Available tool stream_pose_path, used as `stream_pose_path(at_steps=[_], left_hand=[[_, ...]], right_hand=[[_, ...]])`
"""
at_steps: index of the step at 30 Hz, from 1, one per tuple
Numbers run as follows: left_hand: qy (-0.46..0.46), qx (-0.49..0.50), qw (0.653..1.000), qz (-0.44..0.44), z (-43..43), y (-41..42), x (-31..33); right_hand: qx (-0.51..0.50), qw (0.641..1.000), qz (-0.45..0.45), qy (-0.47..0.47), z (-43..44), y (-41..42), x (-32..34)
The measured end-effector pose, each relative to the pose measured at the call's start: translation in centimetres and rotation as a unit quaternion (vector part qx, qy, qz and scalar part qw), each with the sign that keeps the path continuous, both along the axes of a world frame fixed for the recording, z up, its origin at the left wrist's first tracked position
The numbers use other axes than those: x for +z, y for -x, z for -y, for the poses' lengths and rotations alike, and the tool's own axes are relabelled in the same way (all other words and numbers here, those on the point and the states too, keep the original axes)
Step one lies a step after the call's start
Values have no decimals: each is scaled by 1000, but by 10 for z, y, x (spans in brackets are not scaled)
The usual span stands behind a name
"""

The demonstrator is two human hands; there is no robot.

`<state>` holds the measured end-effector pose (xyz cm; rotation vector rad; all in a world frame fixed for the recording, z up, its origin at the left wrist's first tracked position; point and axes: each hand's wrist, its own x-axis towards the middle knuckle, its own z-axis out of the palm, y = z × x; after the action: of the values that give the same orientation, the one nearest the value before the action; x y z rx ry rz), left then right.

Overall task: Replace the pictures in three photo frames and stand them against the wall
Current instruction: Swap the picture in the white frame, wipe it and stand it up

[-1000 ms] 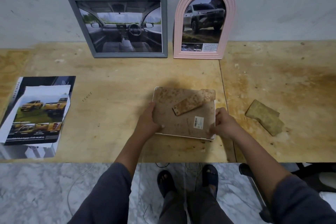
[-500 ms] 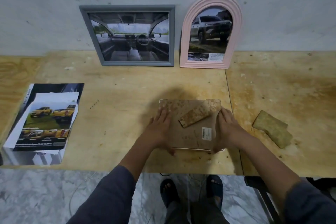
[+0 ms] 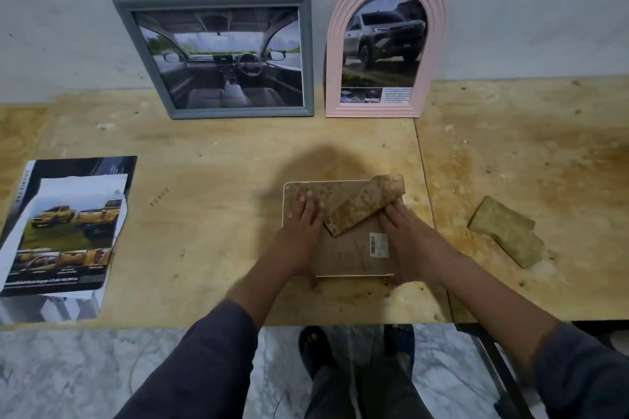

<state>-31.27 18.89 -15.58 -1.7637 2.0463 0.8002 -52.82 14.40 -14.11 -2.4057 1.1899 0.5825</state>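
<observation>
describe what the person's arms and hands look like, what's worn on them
Both arms wear dark grey long sleeves pushed up, leaving the forearms bare. The left hand and right hand are bare: no gloves, and no rings, watch or bracelet that I can make out. The sleeves look plain, with no visible markings.

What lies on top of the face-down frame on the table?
On the face-down frame: its stand flap, a barcode sticker, and the left hand and right hand. Its front is hidden.
</observation>
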Motion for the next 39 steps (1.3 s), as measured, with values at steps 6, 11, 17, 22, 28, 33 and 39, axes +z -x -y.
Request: stream_pose_path(at_steps=[6,11,17,22,28,33,39], left_hand=[[-2,-7,1000,-7,0,-5,1],[-61,-9,998,4,15,-4,16],[-54,50,997,-7,20,8,14],[-71,18,996,-45,25,-13,22],[-69,0,997,-43,19,-21,27],[-48,36,998,16,21,-9,18],[-84,51,995,7,29,-4,16]], right_hand=[[25,999,6,32,2,-10,-1],[-8,999,29,-42,0,-9,6],[-51,991,87,-91,0,-6,-2],[-44,990,93,-95,6,-6,-7],[-48,985,154,-54,-1,-4,-8],[-22,989,145,-28,-5,-3,-10],[37,989,143,0,-5,-8,-15]])
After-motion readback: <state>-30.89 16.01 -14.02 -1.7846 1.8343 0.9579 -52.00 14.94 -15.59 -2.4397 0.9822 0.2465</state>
